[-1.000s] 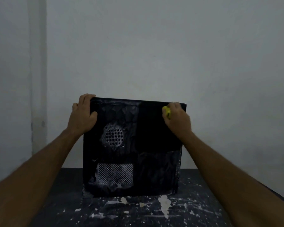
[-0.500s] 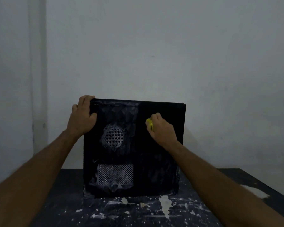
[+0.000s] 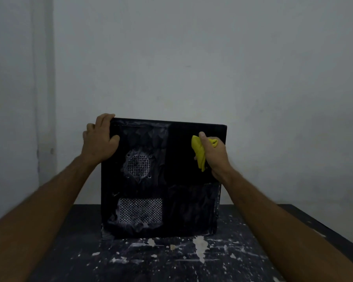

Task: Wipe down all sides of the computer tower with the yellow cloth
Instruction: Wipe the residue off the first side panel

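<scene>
Both hands are working on the big black metal computer tower (image 3: 163,180), which is standing upright on a dark table (image 3: 171,261) with white paint splashes all over it. The left hand (image 3: 99,140) is gripping the tower's top left corner, with its fingers curling over the top edge and its thumb lying on the side panel facing the camera. The right hand (image 3: 216,154) is squeezing a small bunched-up yellow cloth (image 3: 200,152) and pressing it against the upper right part of that same panel. Its fingers are curling tight around the cloth, and a bit of yellow is poking out above and below them.

Dusty grey smears are showing on the left half and the bottom of the panel, while the upper right part near the cloth is looking plain black. 2 vents with little holes are sitting on the left half: 1 round vent (image 3: 139,164) up high and 1 long vent (image 3: 140,211) down low. A plain grey wall (image 3: 192,58) is standing behind the table.
</scene>
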Demonstrator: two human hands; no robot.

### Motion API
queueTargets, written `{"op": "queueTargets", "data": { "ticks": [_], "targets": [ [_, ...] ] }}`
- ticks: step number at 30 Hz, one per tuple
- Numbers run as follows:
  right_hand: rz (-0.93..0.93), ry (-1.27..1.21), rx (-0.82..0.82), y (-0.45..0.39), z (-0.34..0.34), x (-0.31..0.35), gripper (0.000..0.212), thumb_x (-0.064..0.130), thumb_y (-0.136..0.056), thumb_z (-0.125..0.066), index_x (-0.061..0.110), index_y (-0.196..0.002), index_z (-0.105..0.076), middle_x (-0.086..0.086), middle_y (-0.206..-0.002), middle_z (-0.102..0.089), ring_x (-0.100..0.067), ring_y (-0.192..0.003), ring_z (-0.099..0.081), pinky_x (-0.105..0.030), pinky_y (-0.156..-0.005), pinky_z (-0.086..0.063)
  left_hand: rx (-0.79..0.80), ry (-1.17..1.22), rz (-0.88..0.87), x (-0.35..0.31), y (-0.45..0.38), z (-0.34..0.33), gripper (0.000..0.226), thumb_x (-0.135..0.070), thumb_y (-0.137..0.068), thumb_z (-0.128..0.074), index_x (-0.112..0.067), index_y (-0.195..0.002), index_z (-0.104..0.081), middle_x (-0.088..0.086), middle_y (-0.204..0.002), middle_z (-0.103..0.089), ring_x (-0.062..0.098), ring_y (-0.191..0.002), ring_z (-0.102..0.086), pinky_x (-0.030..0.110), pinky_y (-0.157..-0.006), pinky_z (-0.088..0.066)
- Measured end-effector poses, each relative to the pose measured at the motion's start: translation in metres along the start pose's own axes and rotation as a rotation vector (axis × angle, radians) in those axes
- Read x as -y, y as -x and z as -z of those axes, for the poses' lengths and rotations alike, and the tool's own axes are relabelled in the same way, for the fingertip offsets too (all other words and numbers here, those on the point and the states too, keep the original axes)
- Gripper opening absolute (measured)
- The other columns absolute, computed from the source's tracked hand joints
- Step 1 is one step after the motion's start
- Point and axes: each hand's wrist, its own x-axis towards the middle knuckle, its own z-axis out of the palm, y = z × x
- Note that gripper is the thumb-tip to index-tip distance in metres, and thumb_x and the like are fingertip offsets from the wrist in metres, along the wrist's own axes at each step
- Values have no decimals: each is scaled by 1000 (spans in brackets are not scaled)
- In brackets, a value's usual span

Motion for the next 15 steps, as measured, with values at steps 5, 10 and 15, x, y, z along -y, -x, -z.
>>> {"op": "queueTargets", "data": {
  "ticks": [5, 10, 15],
  "targets": [
    [-147, -156, 275, 14, -9, 10, 61, 51, -97, -59, -7, -114, -67, -22, -83, -72, -27, -61, -70, -32, -51, -53, -175, -91, -226, -30, 21, 3, 67, -37, -78, -53, -18, -142, -50, 2, -149, -45, 35, -125, -43, 51, -104, -35],
    [-159, -248, 374, 34, -38, 18, 66, 51, -95, -59, -10, -119, -63, -26, -89, -69, -31, -72, -68, -34, -58, -55, 379, 496, -230, -92, 61, -9, 60, -62, -87, -58, -21, -129, -65, -4, -120, -67, 10, -107, -65, 34, -93, -53],
    [-121, -169, 306, 43, -57, 27, 58, 50, -101, -55, -7, -107, -65, -21, -89, -67, -28, -83, -64, -45, -79, -55, 426, 784, -121, -107, 74, -16, 35, -36, -93, -73, -19, -123, -68, -2, -113, -75, 15, -106, -72, 38, -95, -58]
  ]
}}
